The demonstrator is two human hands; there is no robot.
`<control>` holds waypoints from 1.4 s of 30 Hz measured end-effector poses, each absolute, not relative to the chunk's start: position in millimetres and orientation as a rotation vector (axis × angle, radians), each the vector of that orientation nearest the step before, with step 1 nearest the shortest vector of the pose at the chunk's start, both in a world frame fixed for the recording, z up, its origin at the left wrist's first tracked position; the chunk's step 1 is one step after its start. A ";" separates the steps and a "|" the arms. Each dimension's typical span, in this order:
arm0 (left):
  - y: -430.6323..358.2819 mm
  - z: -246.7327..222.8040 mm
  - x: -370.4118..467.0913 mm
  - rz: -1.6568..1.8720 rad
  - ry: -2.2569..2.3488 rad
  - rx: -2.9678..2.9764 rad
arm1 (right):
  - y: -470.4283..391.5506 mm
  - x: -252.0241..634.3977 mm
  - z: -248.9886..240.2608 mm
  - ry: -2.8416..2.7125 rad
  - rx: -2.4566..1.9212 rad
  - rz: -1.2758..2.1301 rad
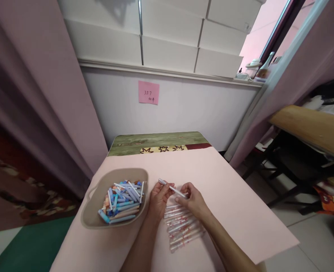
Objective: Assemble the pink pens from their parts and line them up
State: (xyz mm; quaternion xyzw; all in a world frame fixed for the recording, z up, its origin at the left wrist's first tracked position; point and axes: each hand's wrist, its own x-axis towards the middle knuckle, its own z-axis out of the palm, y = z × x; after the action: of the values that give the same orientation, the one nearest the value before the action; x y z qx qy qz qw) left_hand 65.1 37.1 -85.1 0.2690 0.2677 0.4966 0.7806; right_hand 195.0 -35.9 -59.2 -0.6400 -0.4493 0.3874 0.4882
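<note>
Pen (178, 192) aslant, left grip (159, 197) clamped just below upper end, right grip (194, 200) pinched around lower end.

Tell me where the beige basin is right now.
In the head view, the beige basin sits on the pink sheet, left of centre, just beside the left hand.

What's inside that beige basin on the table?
The basin holds a jumbled heap of blue, purplish, orange and tan pen-like pieces, plus thin white sticks. Whatever lies beneath the top layer, including the floor under it, is covered.
</note>
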 end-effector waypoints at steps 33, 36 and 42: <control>29.6 -85.7 68.1 1.068 0.707 0.644 | -52.0 199.7 -69.1 -1.015 -1.584 1.025; 34.0 -89.7 65.4 1.141 0.746 0.619 | -56.1 216.3 -66.5 -1.107 -1.674 0.934; 40.5 -98.5 66.4 1.242 0.817 0.596 | -61.3 255.1 -48.9 -1.113 -2.031 0.468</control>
State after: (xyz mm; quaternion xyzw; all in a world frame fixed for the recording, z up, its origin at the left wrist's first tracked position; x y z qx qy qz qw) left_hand 66.4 40.5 -98.5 0.2671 0.3661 0.5566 0.6963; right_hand 255.1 -61.3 -48.9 -0.7953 -0.4358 0.1831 0.3796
